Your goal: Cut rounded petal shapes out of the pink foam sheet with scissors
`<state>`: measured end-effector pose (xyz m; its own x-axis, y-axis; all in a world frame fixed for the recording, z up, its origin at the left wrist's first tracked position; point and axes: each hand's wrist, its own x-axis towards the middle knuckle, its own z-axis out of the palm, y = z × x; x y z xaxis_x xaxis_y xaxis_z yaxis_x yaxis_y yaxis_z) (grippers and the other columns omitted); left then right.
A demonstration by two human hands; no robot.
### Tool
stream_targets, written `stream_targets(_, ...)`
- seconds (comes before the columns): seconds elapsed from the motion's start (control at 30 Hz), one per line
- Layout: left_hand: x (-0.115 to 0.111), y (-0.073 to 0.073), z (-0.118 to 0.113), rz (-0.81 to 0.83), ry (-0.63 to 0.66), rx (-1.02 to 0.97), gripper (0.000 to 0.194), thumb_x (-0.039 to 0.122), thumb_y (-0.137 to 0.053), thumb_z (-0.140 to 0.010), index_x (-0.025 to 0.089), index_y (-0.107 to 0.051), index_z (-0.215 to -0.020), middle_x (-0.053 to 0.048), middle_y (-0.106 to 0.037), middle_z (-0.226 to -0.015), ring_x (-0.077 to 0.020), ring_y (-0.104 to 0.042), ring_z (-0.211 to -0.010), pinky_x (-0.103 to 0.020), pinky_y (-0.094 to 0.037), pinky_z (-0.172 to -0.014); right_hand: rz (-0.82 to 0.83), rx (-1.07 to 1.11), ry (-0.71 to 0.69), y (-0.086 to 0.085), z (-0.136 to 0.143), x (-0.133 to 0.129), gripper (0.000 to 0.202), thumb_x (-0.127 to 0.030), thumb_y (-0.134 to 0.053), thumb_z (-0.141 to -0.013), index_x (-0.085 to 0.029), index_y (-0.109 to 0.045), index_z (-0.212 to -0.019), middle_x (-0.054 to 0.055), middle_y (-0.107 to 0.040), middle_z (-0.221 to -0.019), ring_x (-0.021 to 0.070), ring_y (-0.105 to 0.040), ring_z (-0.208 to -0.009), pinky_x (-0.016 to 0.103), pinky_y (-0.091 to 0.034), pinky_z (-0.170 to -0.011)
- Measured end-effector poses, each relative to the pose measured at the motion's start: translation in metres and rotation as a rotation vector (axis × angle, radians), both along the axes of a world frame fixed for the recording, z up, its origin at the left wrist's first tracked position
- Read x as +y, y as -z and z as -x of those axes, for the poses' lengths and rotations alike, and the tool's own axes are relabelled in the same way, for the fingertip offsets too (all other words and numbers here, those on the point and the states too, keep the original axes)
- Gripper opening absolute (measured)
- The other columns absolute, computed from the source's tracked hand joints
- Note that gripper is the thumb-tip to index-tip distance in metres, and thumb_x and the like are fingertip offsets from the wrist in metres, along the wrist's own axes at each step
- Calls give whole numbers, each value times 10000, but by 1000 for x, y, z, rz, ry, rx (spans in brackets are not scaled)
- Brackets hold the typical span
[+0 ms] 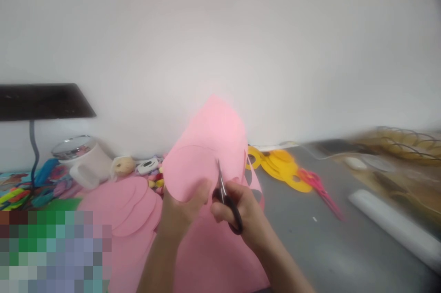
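My right hand (pixel 241 208) is closed around the black handles of a pair of scissors (pixel 222 178). Their blades point up and lie at the right edge of a round outline in a large pink sheet (pixel 223 132). My left hand (pixel 188 205) grips the round pink part (pixel 191 169) from below, thumb on its face and fingers hidden behind. The sheet stands up in front of me and curves at its top. A thin pink offcut strip (pixel 255 180) hangs at its right side. Several cut pink circles (pixel 120 201) lie overlapping left of my left hand.
Yellow paper rings and circles (pixel 282 169) and pink scissors (pixel 322 192) lie to the right on the grey table (pixel 310 247). Farther right is a white roll (pixel 392 224). At left stand a white mug (pixel 89 160), small colourful items (pixel 44 183) and a dark panel (pixel 44 101).
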<state>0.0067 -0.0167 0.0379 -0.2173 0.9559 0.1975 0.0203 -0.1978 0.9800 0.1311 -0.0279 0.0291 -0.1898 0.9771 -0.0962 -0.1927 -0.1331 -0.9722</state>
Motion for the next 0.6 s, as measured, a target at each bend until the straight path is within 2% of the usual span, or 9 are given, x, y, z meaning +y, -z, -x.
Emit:
stream_targets(0.1, 2, 4, 1, -14, -1, -8, 140, 298, -673, -688, 214, -562, -675, 38, -525, -541, -147, -550, -538, -291, -460, -526, -1, 2, 9, -1, 0, 0, 118, -134, -683, -595, -181, -576, -607, -61, -483, -521, 84, -401, -489, 213, -339, -463)
stream_targets(0.27, 4, 11, 3, 9, -21, -43, 225, 323, -693, -679, 214, -524, -580, 38, -501, -482, -142, -531, -483, -286, -450, -481, 9, -19, 6, -4, 0, 0, 129, -151, -702, -585, -174, -601, -660, -57, -529, -525, 87, -456, -471, 204, -355, -450)
stream_targets(0.37, 5, 11, 5, -2, 3, -43, 257, 313, -707, -659, 210, -520, -515, 21, -524, -477, -145, -535, -470, -299, -487, -495, 17, -16, 16, -5, 0, 0, 157, -163, -701, -573, -169, -605, -696, -64, -536, -504, 84, -462, -450, 199, -359, -445)
stream_targets(0.6, 7, 11, 6, -17, 29, -89, 222, 280, -735, -635, 202, -565, -516, 9, -541, -469, -149, -531, -453, -301, -502, -480, 12, -31, 22, -3, 0, 0, 138, -163, -647, -587, -164, -618, -722, -70, -534, -489, 80, -469, -432, 186, -343, -422)
